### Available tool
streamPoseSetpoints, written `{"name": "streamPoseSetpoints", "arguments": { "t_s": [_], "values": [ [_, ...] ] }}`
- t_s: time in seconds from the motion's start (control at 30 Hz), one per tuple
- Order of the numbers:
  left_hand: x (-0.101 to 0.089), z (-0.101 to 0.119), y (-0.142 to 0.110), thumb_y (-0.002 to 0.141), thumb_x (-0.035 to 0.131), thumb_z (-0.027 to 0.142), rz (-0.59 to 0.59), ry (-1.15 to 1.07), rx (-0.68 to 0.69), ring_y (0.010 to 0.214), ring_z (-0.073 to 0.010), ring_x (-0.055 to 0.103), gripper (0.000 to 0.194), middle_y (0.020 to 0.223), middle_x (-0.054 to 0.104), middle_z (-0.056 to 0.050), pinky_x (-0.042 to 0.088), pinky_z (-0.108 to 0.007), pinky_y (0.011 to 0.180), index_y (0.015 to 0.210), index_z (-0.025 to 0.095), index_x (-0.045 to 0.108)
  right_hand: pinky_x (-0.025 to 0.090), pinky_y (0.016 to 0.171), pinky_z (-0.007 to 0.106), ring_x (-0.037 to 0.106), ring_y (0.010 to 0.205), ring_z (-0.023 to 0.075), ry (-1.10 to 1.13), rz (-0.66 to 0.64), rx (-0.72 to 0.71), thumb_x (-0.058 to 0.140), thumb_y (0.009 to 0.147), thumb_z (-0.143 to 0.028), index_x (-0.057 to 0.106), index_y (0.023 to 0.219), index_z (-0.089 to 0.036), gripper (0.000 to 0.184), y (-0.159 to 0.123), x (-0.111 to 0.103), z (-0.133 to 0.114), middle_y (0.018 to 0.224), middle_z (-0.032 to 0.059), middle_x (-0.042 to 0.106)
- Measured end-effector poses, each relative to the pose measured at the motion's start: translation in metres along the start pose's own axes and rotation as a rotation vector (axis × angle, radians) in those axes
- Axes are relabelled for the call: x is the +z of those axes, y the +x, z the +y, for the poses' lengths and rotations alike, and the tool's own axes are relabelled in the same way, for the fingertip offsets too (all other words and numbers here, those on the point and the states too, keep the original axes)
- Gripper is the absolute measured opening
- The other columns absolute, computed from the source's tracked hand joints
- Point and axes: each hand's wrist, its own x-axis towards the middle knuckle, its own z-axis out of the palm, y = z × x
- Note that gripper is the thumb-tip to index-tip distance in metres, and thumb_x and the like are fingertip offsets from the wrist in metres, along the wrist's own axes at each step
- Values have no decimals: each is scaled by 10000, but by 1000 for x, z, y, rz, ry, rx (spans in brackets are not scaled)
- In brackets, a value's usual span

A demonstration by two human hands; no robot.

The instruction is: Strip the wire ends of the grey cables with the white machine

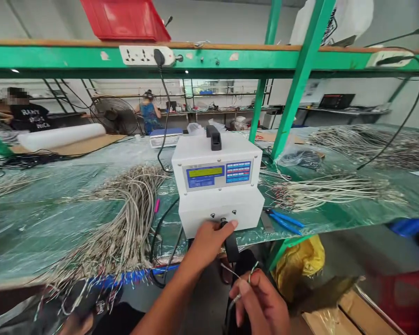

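My left hand (pixel 209 239) reaches up to the front of a white box machine (pixel 218 186) and pinches something thin at its black front opening (pixel 224 222), probably a wire end. My right hand (pixel 260 302) sits lower, near my lap, fingers closed on a grey cable (pixel 231 304) whose bare twisted wire ends stick up from my fingertips. The machine has a small yellow-green display, blue buttons and a black handle on top.
A big bundle of grey cables (pixel 125 223) hangs over the table edge at left. More cable bundles (pixel 335 188) lie at right beside blue-handled pliers (pixel 284 220). Green shelf posts (pixel 300 79) rise behind. Two people work at far benches. A yellow bag (pixel 300 260) sits under the table.
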Motion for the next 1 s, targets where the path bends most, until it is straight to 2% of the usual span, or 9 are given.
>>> {"name": "streamPoseSetpoints", "arguments": {
  "t_s": [0.1, 0.2, 0.3, 0.4, 0.57, 0.7, 0.8, 0.9, 1.0],
  "values": [
    [4, -5, 7, 777, 617, 602, -54, -80, -71, 342, -91, 245, 507, 383, 325, 76, 141, -262, 364, 482, 237, 424, 329, 412, 169, 433, 401, 54, -71, -42, -4, 590, 878, -627, 549, 689, -174, 493, 9, 7, 2, 574, -18, 557],
    [6, -8, 8, 758, 620, 585, -78, -152, -107, 353, -85, 285, 463, 420, 399, 58, 155, -243, 361, 521, 217, 471, 320, 422, 179, 421, 407, 74, -152, -54, -1, 549, 894, -636, 546, 696, -179, 498, 12, 10, 3, 492, -49, 467],
    [6, -8, 8, 743, 641, 571, -91, -184, -128, 363, -85, 342, 445, 450, 470, 32, 177, -229, 361, 546, 188, 532, 331, 426, 182, 433, 418, 80, -191, -40, -2, 524, 898, -644, 535, 705, -180, 503, 14, 11, 2, 511, -49, 468],
    [4, -8, 9, 736, 657, 577, -99, -189, -138, 345, -75, 305, 470, 407, 420, 46, 157, -223, 350, 515, 191, 505, 338, 437, 180, 453, 427, 82, -217, -20, -5, 507, 911, -630, 548, 729, -176, 491, 17, 11, 3, 519, -50, 471],
    [4, -9, 10, 726, 672, 585, -97, -196, -146, 344, -69, 284, 490, 398, 403, 47, 146, -213, 343, 500, 199, 474, 354, 430, 180, 484, 429, 71, -208, 49, -16, 515, 905, -624, 536, 730, -176, 481, 21, 10, 6, 664, 4, 600],
    [5, -8, 9, 708, 705, 596, -70, -210, -135, 340, -67, 291, 513, 403, 399, 44, 157, -207, 341, 488, 194, 474, 350, 427, 165, 444, 402, 72, -196, 46, 25, 550, 877, -639, 561, 708, -167, 501, 21, 10, 8, 489, -51, 484],
    [0, -12, 1, 700, 657, 702, 24, -250, -98, 343, -66, 261, 574, 402, 316, 76, 195, -201, 334, 494, 195, 483, 398, 437, 164, 471, 410, 86, -165, 53, 80, 636, 819, -619, 586, 704, -161, 475, 20, 8, 9, 451, -57, 476],
    [-8, -24, -21, 731, 479, 827, 202, -321, -10, 367, -72, 228, 685, 429, 225, 102, 318, -210, 356, 580, 170, 603, 474, 461, 191, 545, 433, 120, -137, 88, 122, 743, 724, -571, 620, 728, -159, 430, 19, 7, 8, 466, -32, 553],
    [-9, -44, -49, 723, 515, 821, 379, -435, 2, 364, -75, 251, 703, 427, 235, 94, 376, -228, 369, 621, 144, 677, 531, 497, 220, 606, 466, 158, -155, 109, 135, 755, 707, -568, 635, 720, -163, 422, 18, 7, 7, 471, -4, 607]
  ]
}}
